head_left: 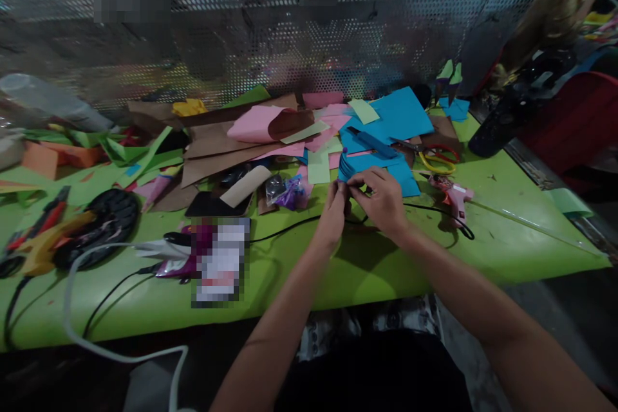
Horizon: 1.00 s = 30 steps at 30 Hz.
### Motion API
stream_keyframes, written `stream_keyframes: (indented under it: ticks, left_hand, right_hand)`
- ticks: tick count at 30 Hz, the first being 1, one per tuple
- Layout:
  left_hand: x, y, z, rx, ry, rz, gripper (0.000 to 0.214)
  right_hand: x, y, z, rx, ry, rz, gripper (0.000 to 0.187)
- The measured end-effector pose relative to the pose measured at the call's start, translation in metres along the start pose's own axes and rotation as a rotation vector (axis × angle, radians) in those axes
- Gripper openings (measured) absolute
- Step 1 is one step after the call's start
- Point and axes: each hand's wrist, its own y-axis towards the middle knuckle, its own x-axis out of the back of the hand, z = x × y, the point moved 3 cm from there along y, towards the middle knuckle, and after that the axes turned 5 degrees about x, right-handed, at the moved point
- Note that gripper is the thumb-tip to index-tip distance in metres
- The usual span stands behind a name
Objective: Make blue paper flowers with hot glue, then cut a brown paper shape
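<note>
My left hand [334, 209] is closed, fingers pinched at the lower end of a small blue fringed paper piece [343, 168] that stands upright with a purple dot at its tip. Close beside it, my right hand [383, 198] pinches at the same lower end, its thumb and index finger bent together. The fingers partly hide what lies between them. Just behind the hands are blue paper sheets [405, 177] and a pale green paper strip [318, 167]. To the right lies a pink glue gun [452, 196] with a clear glue stick [531, 226] sticking out of it.
Scissors [437, 158] with red and yellow handles lie behind the glue gun. A dark bottle [495, 122] stands at the right edge. Pink paper [255, 122], brown paper [212, 158], a tape roll [109, 225] and a purple glue gun [178, 264] occupy the left. Black cables cross the green tabletop [284, 277].
</note>
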Motion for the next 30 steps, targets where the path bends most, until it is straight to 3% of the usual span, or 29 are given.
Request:
stream_keyframes:
  ticks: [6,16,30]
  left_hand:
    - [0.0022,0.0008,0.0011,0.050,-0.104,-0.009,0.035]
    - [0.0027,0.0067,0.0032,-0.024,-0.410,0.100,0.043]
    - [0.0000,0.0029,0.0033,-0.001,-0.393,0.187,0.040]
  right_hand:
    - [0.0003,0.0017,-0.0016,-0.008,0.071,0.038,0.010]
    - [0.0054,0.0057,-0.0015,-0.037,0.241,0.026,0.018]
    - [0.0033,0.0078,-0.0086,-0.198,0.383,0.003,0.014]
